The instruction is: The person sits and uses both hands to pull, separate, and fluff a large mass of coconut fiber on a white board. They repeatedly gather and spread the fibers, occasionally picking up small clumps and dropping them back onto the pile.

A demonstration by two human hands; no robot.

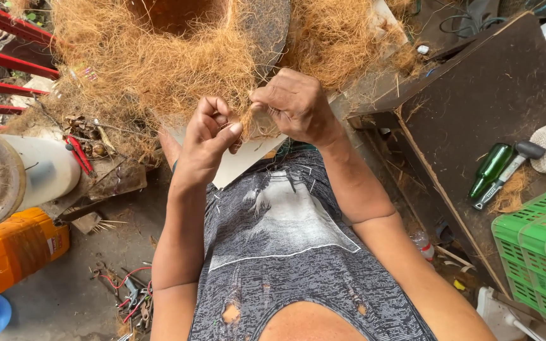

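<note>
Head view: a short tuft of coir fibre point(246, 121) is pinched between the closed left hand point(208, 136) and closed right hand point(295, 104), stretched crosswise between them, just below the coir heap point(153, 63).

left hand point(208, 136), right hand point(295, 104), pinching coir fibre point(159, 69)

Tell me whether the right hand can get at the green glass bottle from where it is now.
Probably yes. The green bottle lies in the open on the dark board on that side, nothing between. But the right hand is pinching coir fibre with the left hand and would have to let go first.
</note>
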